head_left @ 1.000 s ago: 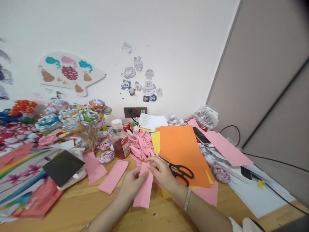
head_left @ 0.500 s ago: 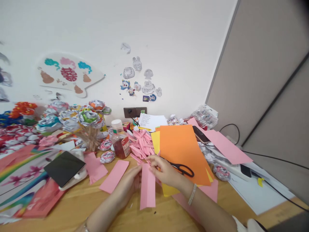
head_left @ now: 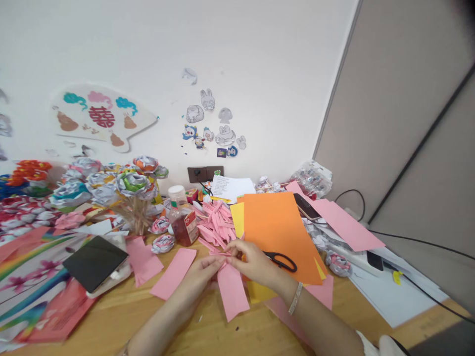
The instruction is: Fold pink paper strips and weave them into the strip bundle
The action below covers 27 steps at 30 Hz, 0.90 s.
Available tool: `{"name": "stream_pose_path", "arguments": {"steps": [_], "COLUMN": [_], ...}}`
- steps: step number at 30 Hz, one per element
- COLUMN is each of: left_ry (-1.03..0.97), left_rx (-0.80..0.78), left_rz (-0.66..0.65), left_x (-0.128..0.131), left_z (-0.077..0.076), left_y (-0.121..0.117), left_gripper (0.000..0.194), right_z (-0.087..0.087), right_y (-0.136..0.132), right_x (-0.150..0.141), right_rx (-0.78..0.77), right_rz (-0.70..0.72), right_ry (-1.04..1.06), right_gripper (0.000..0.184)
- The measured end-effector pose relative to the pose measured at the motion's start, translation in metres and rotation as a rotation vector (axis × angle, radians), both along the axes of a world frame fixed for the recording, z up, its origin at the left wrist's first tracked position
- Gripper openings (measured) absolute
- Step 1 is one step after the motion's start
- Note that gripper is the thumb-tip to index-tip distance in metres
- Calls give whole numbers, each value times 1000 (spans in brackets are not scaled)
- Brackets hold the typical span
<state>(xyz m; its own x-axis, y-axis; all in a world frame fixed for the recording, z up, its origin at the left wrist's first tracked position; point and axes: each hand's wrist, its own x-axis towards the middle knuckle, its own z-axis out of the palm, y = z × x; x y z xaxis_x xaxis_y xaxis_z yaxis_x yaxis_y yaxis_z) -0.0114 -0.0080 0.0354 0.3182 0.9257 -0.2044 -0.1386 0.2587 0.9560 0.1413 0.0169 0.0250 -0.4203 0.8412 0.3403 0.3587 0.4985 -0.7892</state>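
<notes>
Between my hands a pink paper strip [head_left: 233,291] hangs down toward me, its upper end pinched and gathered. My left hand [head_left: 203,274] is closed on the top of the strip from the left, thumb and fingers together. From the right, my right hand [head_left: 249,259] pinches the same upper end, close to the left fingertips. Just beyond lies a heap of folded pink paper pieces [head_left: 218,222]. A flat pink rectangle [head_left: 173,273] rests left of my left hand. Black-handled scissors [head_left: 284,261] lie on an orange sheet [head_left: 276,222], partly hidden by my right hand.
A bottle of red liquid [head_left: 184,227] stands behind my left hand. Paper flowers [head_left: 133,184] crowd the back left, near a black tablet-like panel [head_left: 95,263]. On the right are a phone [head_left: 306,206], pink sheets [head_left: 349,225], a power strip [head_left: 365,259] and cables.
The strip's lower end has swung to the right and its top is now more gathered. My left hand has moved up to its upper end, fingers closer to the right hand's.
</notes>
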Motion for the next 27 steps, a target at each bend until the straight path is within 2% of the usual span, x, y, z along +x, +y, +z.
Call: {"name": "stream_pose_path", "arguments": {"steps": [2,5,15,21,27], "left_ry": [57,118,270,27,22], "left_rx": [36,97,202,36,64], "left_rz": [13,19,35,-115,-96], "left_x": [-2,-4,-2,-5,-6], "left_z": [-4,-7,-1,-6,-4], "left_y": [5,11,8,9,9], "left_gripper": [23,25,27,34,28], "right_z": [-3,-7,-8,-7,-6], "right_y": [3,6,7,6,6], "right_x": [1,1,1,1,0], "right_rx": [-13,-23,-98,-95,-82], "right_rz": [-37,-83,-40,-50,-53], "right_ry": [0,6,79,76,66], "right_gripper": [10,17,18,17,17]}}
